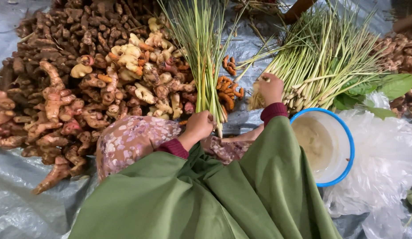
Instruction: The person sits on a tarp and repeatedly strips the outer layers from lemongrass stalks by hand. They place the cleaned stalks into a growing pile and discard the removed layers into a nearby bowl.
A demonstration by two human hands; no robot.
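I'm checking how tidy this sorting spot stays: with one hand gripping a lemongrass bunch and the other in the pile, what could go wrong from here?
1. The left hand grips the lemongrass bunch only near its base; the long tops could splay or slip out.
2. The right hand pulls at the lemongrass pile, so loose stalks might slide toward the blue-rimmed bowl.
3. The held bunch stands right beside the heaped roots, and small orange pieces could get knocked about.

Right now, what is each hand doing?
Left hand: closed around a bunch of lemongrass stalks, held upright.
Right hand: closed on stalk ends in the lemongrass pile.
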